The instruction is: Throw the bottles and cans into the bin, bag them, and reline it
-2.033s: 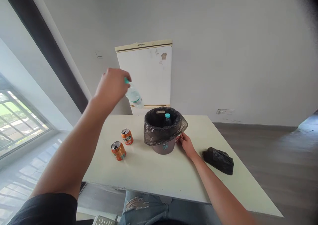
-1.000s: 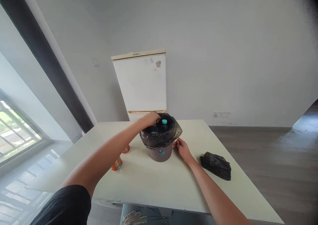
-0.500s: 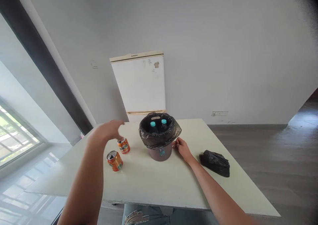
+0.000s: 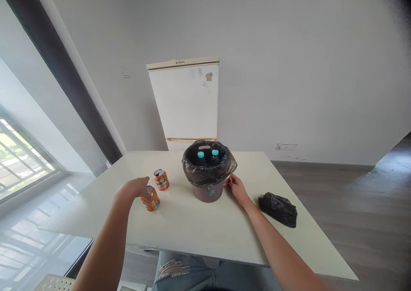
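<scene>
My left hand [image 4: 135,188] is at the nearer orange drink can [image 4: 153,203], thumb and fingers apart around its top. Its fingers overlap the can, but a firm hold does not show. Just behind stands a second orange can [image 4: 161,180], upright with an opened top. A small brown trash bin [image 4: 205,193] stands mid-table, lined with a black plastic bag [image 4: 205,176] folded over its rim. Inside are two dark bottles with turquoise caps [image 4: 208,154]. My right hand [image 4: 236,188] rests on the table against the bin's right side, fingers curled together; what they pinch, if anything, is hidden.
A crumpled black plastic bundle [image 4: 278,209] lies on the pale table [image 4: 192,231], right of my right forearm. Behind the table stands a white fridge [image 4: 186,102] against the grey wall. A window [image 4: 22,158] is at the left.
My left hand has come down and toward me, from above the farther can to the nearer one. My right hand stays beside the bin. The view has shifted slightly.
</scene>
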Demonstrator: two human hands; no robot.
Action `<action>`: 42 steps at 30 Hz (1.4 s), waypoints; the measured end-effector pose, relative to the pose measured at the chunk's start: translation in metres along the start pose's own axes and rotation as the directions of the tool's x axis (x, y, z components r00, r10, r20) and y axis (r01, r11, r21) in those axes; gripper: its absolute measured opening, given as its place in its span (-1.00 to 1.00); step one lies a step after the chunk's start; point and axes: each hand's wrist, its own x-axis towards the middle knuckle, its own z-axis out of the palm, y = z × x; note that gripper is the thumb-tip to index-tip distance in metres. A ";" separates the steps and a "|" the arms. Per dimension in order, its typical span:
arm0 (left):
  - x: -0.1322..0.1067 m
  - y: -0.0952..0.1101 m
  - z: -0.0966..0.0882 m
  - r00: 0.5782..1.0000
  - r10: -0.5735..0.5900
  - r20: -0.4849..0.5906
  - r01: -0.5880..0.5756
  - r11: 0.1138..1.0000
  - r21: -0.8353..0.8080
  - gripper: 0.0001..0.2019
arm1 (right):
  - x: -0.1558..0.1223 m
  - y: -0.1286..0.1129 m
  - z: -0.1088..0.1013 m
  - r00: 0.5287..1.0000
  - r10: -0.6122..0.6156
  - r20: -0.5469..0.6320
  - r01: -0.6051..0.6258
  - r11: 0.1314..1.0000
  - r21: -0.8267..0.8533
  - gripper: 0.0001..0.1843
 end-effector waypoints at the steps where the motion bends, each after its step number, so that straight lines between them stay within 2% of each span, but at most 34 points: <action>1: 0.004 0.002 0.002 1.000 -0.005 0.029 0.005 1.000 0.002 -0.11 | 0.000 0.000 0.000 1.000 -0.001 0.001 0.001 1.000 -0.003 -0.77; 4: 0.014 0.009 0.007 0.992 -0.014 0.122 0.013 1.000 0.010 -0.30 | 0.001 0.001 0.000 1.000 -0.006 0.003 0.006 1.000 -0.007 -0.78; 8: 0.014 0.016 0.010 0.988 -0.012 0.157 0.011 1.000 0.005 -0.44 | 0.001 0.001 0.000 1.000 -0.009 0.005 0.009 1.000 -0.016 -0.79; 12: 0.002 0.018 0.002 0.985 -0.035 0.167 0.039 0.999 -0.019 -0.50 | 0.000 -0.001 0.000 1.000 -0.010 0.005 0.010 0.999 -0.035 -0.79; 15: -0.019 0.022 -0.012 0.991 -0.015 0.135 0.018 1.000 -0.023 -0.58 | -0.001 -0.002 0.000 1.000 -0.007 0.002 0.007 0.999 -0.045 -0.79; 18: -0.057 0.035 -0.034 0.999 0.043 0.008 -0.043 0.998 -0.035 -0.58 | -0.002 -0.004 0.000 1.000 -0.004 0.002 0.004 0.999 -0.050 -0.80; 20: -0.087 0.048 -0.053 0.980 0.049 -0.191 -0.063 0.996 -0.067 -0.49 | -0.003 -0.005 0.000 1.000 -0.004 0.003 0.004 0.998 -0.055 -0.80; 22: -0.114 0.063 -0.076 0.918 0.117 -0.378 -0.156 0.985 -0.073 -0.51 | -0.004 -0.007 0.000 1.000 -0.005 0.005 0.006 0.998 -0.063 -0.80; 24: -0.131 0.079 -0.100 0.842 0.203 -0.499 -0.258 0.965 -0.043 -0.56 | -0.004 -0.009 0.000 1.000 -0.009 0.007 0.010 0.998 -0.069 -0.79; 27: -0.133 0.108 -0.135 0.756 0.346 -0.556 -0.400 0.916 0.025 -0.58 | -0.005 -0.011 0.001 1.000 -0.015 0.009 0.016 0.997 -0.072 -0.78; 31: -0.104 0.151 -0.171 0.695 0.589 -0.413 -0.604 0.789 0.111 -0.46 | -0.005 -0.013 0.001 1.000 -0.017 0.010 0.018 0.997 -0.076 -0.79; 34: -0.078 0.180 -0.181 0.639 0.730 -0.242 -0.717 0.679 0.158 -0.43 | -0.006 -0.014 0.001 1.000 -0.016 0.008 0.016 0.996 -0.082 -0.79; 36: -0.065 0.196 -0.179 0.616 0.780 -0.111 -0.762 0.626 0.166 -0.43 | -0.006 -0.015 0.001 1.000 -0.016 0.006 0.016 0.996 -0.090 -0.80; 38: -0.054 0.209 -0.171 0.615 0.789 -0.014 -0.777 0.608 0.164 -0.41 | -0.006 -0.016 0.001 1.000 -0.018 0.006 0.019 0.995 -0.098 -0.82; 40: -0.045 0.219 -0.159 0.611 0.791 0.039 -0.783 0.596 0.179 -0.40 | -0.006 -0.017 0.001 1.000 -0.021 0.006 0.022 0.994 -0.104 -0.83; 42: -0.036 0.226 -0.147 0.582 0.810 0.074 -0.802 0.557 0.217 -0.45 | -0.005 -0.017 0.001 1.000 -0.023 0.006 0.024 0.994 -0.107 -0.83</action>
